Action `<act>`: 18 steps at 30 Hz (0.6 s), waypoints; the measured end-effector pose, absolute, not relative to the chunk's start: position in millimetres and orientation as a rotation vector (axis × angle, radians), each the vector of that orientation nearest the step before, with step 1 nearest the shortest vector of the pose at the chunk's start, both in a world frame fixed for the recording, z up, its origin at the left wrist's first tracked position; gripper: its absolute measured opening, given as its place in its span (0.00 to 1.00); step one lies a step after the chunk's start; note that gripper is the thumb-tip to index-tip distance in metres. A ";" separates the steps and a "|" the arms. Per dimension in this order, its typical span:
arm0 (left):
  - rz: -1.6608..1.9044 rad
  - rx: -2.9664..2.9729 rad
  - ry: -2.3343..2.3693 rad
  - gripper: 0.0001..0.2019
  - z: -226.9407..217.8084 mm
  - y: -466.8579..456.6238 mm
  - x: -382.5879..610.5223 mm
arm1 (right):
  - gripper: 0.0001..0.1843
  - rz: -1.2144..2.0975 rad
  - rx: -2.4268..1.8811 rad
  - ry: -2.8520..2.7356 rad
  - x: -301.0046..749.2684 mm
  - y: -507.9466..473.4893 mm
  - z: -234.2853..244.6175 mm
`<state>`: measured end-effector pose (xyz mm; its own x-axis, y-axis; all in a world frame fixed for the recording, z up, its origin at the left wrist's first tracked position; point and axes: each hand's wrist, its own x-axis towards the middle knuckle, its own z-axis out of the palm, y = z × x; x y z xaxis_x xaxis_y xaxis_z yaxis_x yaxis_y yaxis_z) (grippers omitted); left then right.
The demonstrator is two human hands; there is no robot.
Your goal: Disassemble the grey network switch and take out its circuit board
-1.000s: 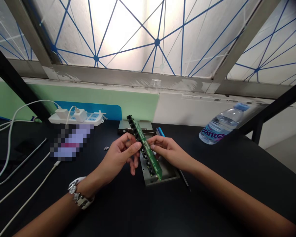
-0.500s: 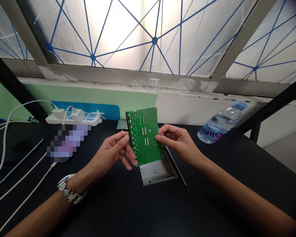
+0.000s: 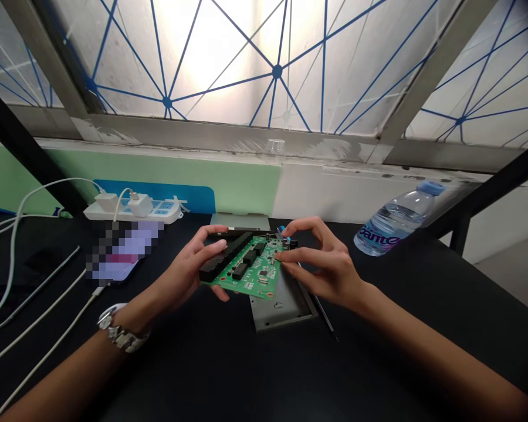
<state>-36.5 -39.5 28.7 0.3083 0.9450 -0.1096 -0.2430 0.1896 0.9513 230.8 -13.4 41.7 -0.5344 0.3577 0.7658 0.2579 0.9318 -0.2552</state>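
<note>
Between my two hands a green circuit board (image 3: 257, 272) is held above the table, tilted, with its component side facing up. A long black connector strip runs along its left edge. My left hand (image 3: 193, 261) grips that strip, thumb on top and fingers underneath. My right hand (image 3: 323, 258) is closed on the board's right edge, close to some small blue and black parts. Below the board lies a grey metal plate (image 3: 279, 316), partly hidden by it. A thin dark screwdriver-like rod (image 3: 325, 319) rests along the plate's right side.
Behind the board a flat grey and black case (image 3: 240, 221) lies near the wall. A white power strip (image 3: 158, 211) with plugs and a phone (image 3: 123, 258) with a cable are on the left. A water bottle (image 3: 396, 220) leans at the right.
The board has been turned over from its bare solder side to its component side and tipped flatter. Both hands still hold it; the plate and rod stay put.
</note>
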 end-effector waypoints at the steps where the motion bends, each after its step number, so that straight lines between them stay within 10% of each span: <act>1: 0.970 1.009 0.891 0.26 27.8 -39.2 -36.6 | 0.11 0.099 -0.428 -2.181 231.8 -13.4 40.4; 11: 0.785 1.013 0.943 0.27 10.5 -32.0 -43.0 | 0.27 -0.036 -0.526 -2.114 227.9 -13.4 25.5; 14: 0.816 1.059 0.885 0.26 8.5 -31.3 -43.3 | 0.32 0.299 -0.718 -1.894 222.6 -11.5 18.1; 18: 0.886 1.083 0.887 0.26 7.3 -31.2 -41.1 | 0.14 1.153 -0.842 -1.704 218.6 -12.8 16.0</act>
<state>-41.1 -31.2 7.3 0.3778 0.9129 -0.1542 -0.1528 0.2257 0.9621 218.6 -12.8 16.0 -0.3763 0.8788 0.2934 0.0543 0.3371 -0.9399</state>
